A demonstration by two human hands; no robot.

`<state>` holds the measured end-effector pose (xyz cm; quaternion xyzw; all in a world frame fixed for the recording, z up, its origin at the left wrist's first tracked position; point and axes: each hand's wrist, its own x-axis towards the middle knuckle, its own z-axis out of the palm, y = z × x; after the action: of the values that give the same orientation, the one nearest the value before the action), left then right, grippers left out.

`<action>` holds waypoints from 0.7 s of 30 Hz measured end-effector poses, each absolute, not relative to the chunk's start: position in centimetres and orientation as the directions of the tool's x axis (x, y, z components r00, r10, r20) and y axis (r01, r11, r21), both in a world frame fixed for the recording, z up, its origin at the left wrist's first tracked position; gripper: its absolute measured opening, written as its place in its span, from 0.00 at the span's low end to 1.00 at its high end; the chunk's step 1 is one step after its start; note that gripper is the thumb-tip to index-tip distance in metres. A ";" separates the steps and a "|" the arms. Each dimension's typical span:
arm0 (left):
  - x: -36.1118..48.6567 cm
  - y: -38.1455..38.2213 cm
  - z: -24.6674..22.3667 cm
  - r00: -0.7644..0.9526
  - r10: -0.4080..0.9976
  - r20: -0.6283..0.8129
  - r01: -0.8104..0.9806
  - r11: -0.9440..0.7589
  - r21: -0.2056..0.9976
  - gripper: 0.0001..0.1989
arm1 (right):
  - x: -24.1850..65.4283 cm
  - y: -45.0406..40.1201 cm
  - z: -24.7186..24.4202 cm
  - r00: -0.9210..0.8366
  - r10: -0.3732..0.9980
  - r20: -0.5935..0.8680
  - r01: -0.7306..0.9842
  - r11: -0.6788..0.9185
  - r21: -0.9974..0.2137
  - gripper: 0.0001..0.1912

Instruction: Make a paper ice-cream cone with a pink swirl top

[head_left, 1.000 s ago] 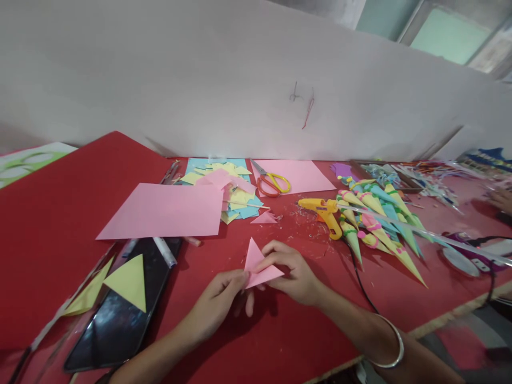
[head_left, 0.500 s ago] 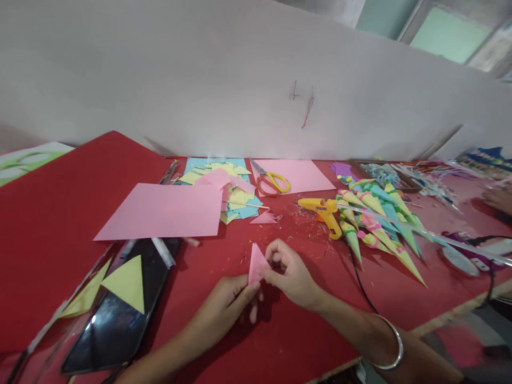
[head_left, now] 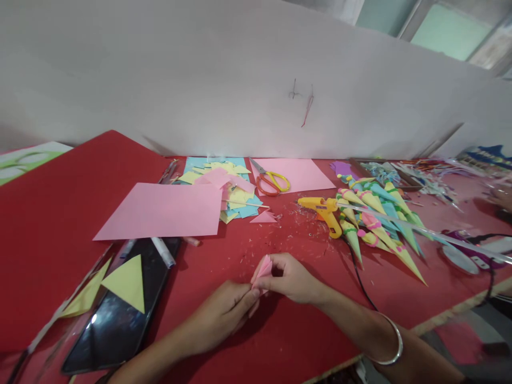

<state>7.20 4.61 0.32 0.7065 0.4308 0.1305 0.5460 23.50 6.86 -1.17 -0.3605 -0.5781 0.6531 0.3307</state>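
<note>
1. Because the small folded pink paper [head_left: 264,268] is held between both hands in the lower middle of the frame, uneven pressure could skew its layers or crumple its point.
2. The left hand [head_left: 226,314] has its thumb and fingers closed on the paper's lower end; a loose pinch there could let the folds spring open. How its hidden fingertips press, I cannot tell.
3. The right hand [head_left: 296,280] has thumb and forefinger clamped on the paper's side; tugging against the other hand could tear a crease.
4. At the lower right, the black cord [head_left: 358,272] meets the forearm near the bangle [head_left: 396,341]; a snag could drag the yellow glue gun [head_left: 328,213] into the paper cones [head_left: 376,213] beside it.
5. At the lower left, the yellow triangle [head_left: 128,282] lies loose on the phone [head_left: 112,330], so a sleeve or forearm brushing it could knock it off.
</note>
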 end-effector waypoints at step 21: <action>6.9 5.1 0.3 0.633 0.695 -0.341 0.453 0.025 0.891 0.22 | 23.3 6.8 -1.7 -0.317 0.937 -0.149 0.148 -0.106 -0.983 0.25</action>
<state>6.95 5.09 0.35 0.6906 0.4159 0.1037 0.5826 23.33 6.83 -1.72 -0.4730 -0.5736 0.5738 0.3435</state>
